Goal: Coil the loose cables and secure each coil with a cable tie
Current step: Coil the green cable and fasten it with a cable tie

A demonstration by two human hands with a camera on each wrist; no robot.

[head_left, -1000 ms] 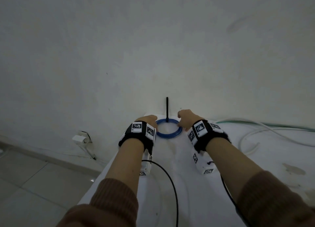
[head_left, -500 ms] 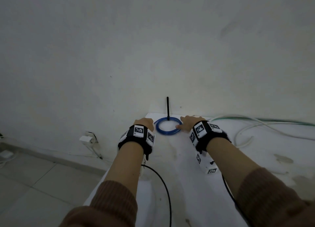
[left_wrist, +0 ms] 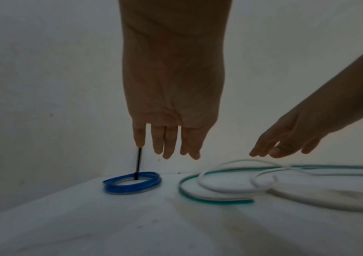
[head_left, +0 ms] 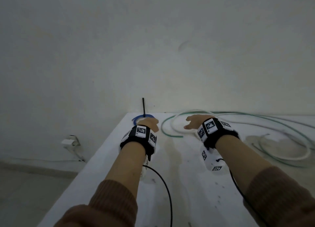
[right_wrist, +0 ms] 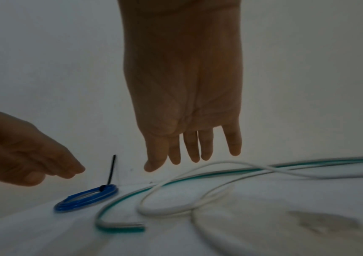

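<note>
A small blue cable coil (left_wrist: 132,185) (right_wrist: 86,197) (head_left: 138,118) lies at the table's far left corner, bound by a black cable tie (left_wrist: 138,162) (right_wrist: 111,170) (head_left: 143,107) whose tail stands upright. My left hand (head_left: 150,123) (left_wrist: 167,138) hovers just above it, fingers straight, holding nothing. To the right lie a loose green cable (head_left: 165,130) (left_wrist: 211,199) (right_wrist: 119,226) and a loose white cable (head_left: 180,132) (left_wrist: 230,188) (right_wrist: 167,211) in open loops. My right hand (head_left: 196,122) (right_wrist: 187,147) hangs open above these loops, touching neither.
The white table (head_left: 179,184) ends at a left edge, with floor below and a wall socket (head_left: 69,141) beyond. A pale wall stands right behind the table. Black wrist-camera leads (head_left: 163,184) trail along the table. Stains (right_wrist: 320,223) mark the right side.
Both hands have let go of the tied blue coil. The right hand has moved right, over the loose green and white cables; the view has swung right, showing more of them.
</note>
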